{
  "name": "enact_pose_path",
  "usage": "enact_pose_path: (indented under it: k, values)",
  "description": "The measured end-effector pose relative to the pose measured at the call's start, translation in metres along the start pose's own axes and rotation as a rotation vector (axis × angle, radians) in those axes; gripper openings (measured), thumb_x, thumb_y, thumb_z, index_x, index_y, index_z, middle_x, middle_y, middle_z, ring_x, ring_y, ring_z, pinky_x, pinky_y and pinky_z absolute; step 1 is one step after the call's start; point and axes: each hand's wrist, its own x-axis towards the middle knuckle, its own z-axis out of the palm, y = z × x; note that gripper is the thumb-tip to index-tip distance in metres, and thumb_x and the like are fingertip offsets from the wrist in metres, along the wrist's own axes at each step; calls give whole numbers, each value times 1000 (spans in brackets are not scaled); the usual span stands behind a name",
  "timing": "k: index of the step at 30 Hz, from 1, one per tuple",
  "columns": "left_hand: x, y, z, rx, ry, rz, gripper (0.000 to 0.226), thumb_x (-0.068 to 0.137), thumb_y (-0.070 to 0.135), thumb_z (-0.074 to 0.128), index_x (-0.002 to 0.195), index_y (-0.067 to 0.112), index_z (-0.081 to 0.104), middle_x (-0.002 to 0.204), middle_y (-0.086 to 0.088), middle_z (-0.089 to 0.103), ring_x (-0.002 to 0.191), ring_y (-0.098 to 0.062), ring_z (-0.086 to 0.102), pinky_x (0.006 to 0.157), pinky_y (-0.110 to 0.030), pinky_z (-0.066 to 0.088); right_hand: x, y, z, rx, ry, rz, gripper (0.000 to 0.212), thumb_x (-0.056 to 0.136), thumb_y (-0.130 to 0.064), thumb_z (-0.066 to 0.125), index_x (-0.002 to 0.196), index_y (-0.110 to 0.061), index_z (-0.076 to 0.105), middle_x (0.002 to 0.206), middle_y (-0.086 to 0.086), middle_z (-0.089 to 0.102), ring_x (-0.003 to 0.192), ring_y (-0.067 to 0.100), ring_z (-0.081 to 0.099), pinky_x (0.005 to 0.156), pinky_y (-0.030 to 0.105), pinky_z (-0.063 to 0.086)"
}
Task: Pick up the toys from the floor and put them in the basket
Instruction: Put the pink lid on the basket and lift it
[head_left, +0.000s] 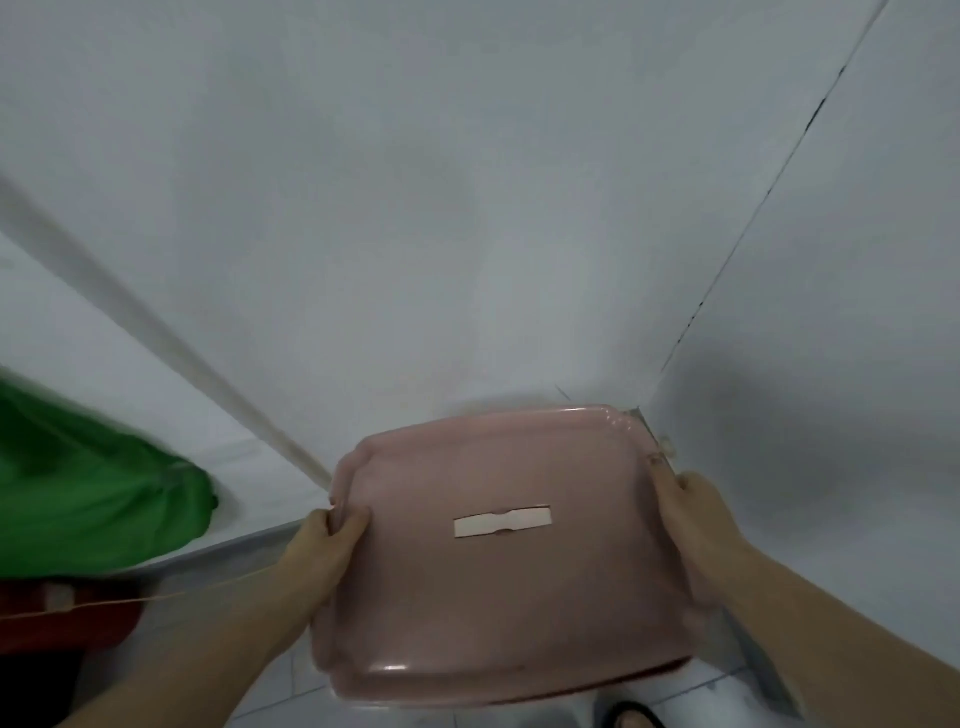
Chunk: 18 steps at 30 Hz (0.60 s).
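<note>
White wall corner (649, 405); green cloth (88, 493) left of hand-held pink lid (498, 561).

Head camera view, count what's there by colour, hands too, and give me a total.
Pink: 1, the lid, held by left hand and right hand
Green: 1, the cloth
Red: 1, an unclear object
Hands: 2
Total: 5
</note>
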Motion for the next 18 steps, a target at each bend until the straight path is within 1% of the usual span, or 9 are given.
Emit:
enact_pose_path:
  k: [2, 4, 6, 7, 9, 11, 12, 15, 18]
  values:
    - [-1, 15, 20, -12, -6, -31, 49, 95, 46, 54, 127, 8, 50, 107, -7, 60, 90, -25, 58, 58, -30, 45, 16, 5, -13, -68, 41, -32, 44, 102, -45, 35, 76, -12, 47, 70, 2, 51, 63, 21, 48, 54, 32, 29]
    - [1, 30, 46, -65, -5, -69, 47, 94, 41, 58, 126, 8, 51, 98, -3, 60, 82, -24, 59, 63, -35, 51, 40, 11, -24, -108, 57, -52, 36, 103, -40, 35, 93, -10, 53, 75, 1, 54, 68, 20, 52, 54, 31, 31]
    - [5, 42, 72, -126, 1, -122, 47, 92, 35, 63, 129, 9, 51, 102, -6, 60, 88, -28, 60, 72, -39, 51, 67, 17, -30, -159, 60, -93, 32, 102, -35, 36, 110, -9, 53, 77, 0, 54, 73, 25, 54, 59, 34, 34]
    - [5, 47, 80, -172, -19, -138, 49, 90, 34, 66, 129, 10, 51, 108, -8, 61, 95, -30, 60, 78, -41, 51, 76, 17, -31, -171, 60, -106, 30, 102, -33, 37, 112, -9, 52, 79, 1, 55, 77, 29, 55, 63, 35, 37]
    - [19, 53, 110, -250, -48, -178, 61, 78, 42, 77, 127, 14, 52, 115, -7, 62, 101, -30, 61, 88, -45, 53, 109, 28, -31, -179, 35, -109, 25, 101, -30, 39, 111, -11, 52, 87, 5, 58, 84, 31, 57, 69, 37, 40]
    - [35, 55, 133, -285, -49, -180, 79, 58, 48, 85, 123, 13, 55, 112, -6, 66, 100, -28, 65, 89, -48, 54, 135, 36, -25, -152, 17, -84, 21, 97, -32, 42, 107, -17, 53, 95, 6, 61, 88, 31, 58, 73, 38, 43]
    - [50, 54, 150, -294, -50, -179, 82, 56, 47, 87, 122, 11, 56, 110, -7, 67, 98, -28, 66, 89, -48, 55, 155, 45, -17, -125, 26, -72, 22, 92, -35, 43, 102, -19, 56, 93, 6, 62, 87, 32, 59, 75, 40, 46]
    - [87, 56, 187, -270, -17, -154, 72, 63, 42, 88, 119, 11, 55, 110, -7, 66, 96, -26, 65, 86, -46, 55, 196, 67, 2, -44, 99, -41, 21, 86, -30, 49, 89, -14, 62, 80, 8, 63, 77, 33, 59, 72, 47, 51]
    - [130, 51, 221, -217, 2, -104, 63, 72, 34, 86, 121, 11, 55, 111, -7, 64, 95, -23, 63, 79, -38, 53, 234, 93, 21, -86, 176, -35, 16, 92, -19, 52, 99, -10, 63, 87, 13, 62, 83, 34, 57, 72, 38, 43]
